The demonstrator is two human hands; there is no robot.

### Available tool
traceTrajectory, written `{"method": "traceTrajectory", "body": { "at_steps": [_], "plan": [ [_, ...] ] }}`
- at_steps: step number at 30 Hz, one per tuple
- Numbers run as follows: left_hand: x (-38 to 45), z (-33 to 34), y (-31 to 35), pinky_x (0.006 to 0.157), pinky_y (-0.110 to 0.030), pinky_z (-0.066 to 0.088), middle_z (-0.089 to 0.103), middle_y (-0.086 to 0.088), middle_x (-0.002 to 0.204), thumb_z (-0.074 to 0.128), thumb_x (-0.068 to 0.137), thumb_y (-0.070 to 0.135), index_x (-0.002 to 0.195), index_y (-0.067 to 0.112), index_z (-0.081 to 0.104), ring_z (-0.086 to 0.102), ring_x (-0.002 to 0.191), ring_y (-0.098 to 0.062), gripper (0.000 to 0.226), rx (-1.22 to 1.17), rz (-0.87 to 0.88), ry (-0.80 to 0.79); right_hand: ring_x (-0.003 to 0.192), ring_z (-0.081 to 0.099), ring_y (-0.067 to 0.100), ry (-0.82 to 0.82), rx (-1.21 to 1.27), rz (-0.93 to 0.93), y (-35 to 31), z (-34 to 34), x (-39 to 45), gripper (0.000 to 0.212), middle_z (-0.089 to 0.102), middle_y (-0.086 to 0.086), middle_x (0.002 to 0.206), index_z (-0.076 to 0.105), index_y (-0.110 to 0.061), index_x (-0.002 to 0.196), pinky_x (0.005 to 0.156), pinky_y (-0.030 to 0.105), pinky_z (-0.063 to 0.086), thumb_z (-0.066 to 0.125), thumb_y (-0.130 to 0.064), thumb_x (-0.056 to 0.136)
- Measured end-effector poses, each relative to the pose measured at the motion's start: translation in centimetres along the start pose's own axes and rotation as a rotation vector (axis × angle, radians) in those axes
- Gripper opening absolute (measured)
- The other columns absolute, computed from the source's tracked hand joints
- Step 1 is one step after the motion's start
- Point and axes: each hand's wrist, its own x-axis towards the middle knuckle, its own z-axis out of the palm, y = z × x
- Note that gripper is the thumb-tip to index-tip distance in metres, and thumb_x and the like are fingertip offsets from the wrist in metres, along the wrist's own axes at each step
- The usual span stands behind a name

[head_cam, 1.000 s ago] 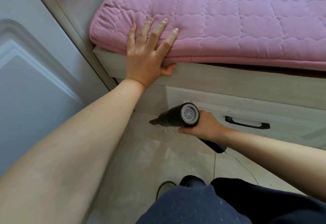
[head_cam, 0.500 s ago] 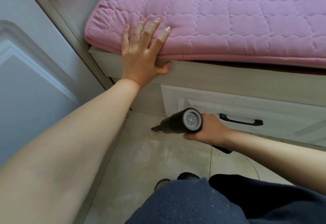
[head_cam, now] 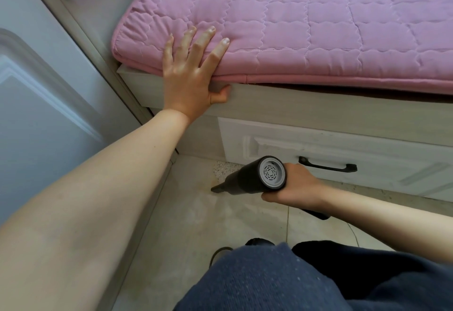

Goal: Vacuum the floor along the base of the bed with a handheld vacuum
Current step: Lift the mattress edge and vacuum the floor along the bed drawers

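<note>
— Pale blue door panel (head_cam: 36, 114) stood at the far left, correct?

— Yes. Next came the left hand (head_cam: 188, 77), 4 fingers spread flat on the pink quilted mattress pad (head_cam: 306, 28), thumb hooked against the wooden bed frame (head_cam: 318, 112).

— And the vacuum?

— The black handheld vacuum (head_cam: 255, 178) was low beside the drawer (head_cam: 367, 156), nozzle angled down to the tiled floor (head_cam: 196, 225) near speckled debris. The right hand (head_cam: 296, 188) was curled around its handle.

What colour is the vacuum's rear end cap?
Grey, with a round vent pattern, on the black handheld vacuum; head view.
</note>
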Motion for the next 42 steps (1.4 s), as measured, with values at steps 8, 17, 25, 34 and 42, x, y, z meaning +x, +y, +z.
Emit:
{"method": "traceTrajectory", "body": {
  "at_steps": [8,17,25,34,42],
  "plan": [
    [0.1,-0.6,0.3,0.108,-0.064,0.032,0.050,-0.008,0.147,0.061,0.081,0.058,0.141,0.026,0.046,0.045,0.136,-0.039,0.070,-0.012,-0.021,-0.022,0.074,0.065,0.016,-0.003,-0.010,-0.012,0.2,-0.6,-0.9,0.019,0.067,-0.003,0.074,0.063,-0.022,0.078,0.066,0.036,0.053,0.075,-0.024,0.064],
    [0.7,-2.0,1.7,0.109,-0.067,0.028,0.050,-0.005,0.147,0.061,0.074,0.058,0.141,0.019,0.052,0.042,0.137,-0.039,0.078,0.006,-0.081,-0.073,0.070,0.063,0.015,-0.022,-0.034,-0.038,1.0,-1.6,-2.1,0.018,0.069,0.002,0.076,0.064,-0.019,0.078,0.062,0.034,0.049,0.076,-0.022,0.064],
    [2.9,-1.7,3.5,0.106,-0.066,0.035,0.053,-0.002,0.146,0.058,0.063,0.066,0.142,0.023,0.050,0.051,0.130,-0.039,0.090,0.035,0.069,-0.047,0.076,0.064,0.009,-0.006,0.000,-0.015,1.5,-1.3,-1.5,0.028,0.069,-0.007,0.079,0.065,-0.025,0.085,0.072,0.036,0.055,0.079,-0.034,0.063],
    [1.6,-0.1,4.6,0.104,-0.060,0.038,0.057,-0.001,0.142,0.063,0.077,0.062,0.136,0.028,0.061,0.054,0.128,-0.036,0.069,-0.008,-0.027,0.079,0.077,0.064,0.013,0.044,-0.034,-0.049,1.2,-0.8,-0.1,0.026,0.068,-0.004,0.081,0.064,-0.025,0.089,0.071,0.035,0.055,0.077,-0.035,0.068],
    [1.5,0.0,4.7,0.105,-0.059,0.038,0.057,-0.002,0.141,0.061,0.077,0.063,0.136,0.028,0.061,0.054,0.128,-0.036,0.068,-0.004,-0.041,0.083,0.081,0.065,0.016,0.081,-0.071,-0.096,1.3,-0.1,1.1,0.031,0.069,-0.004,0.086,0.064,-0.023,0.095,0.074,0.037,0.056,0.075,-0.037,0.070]
  ]
}}
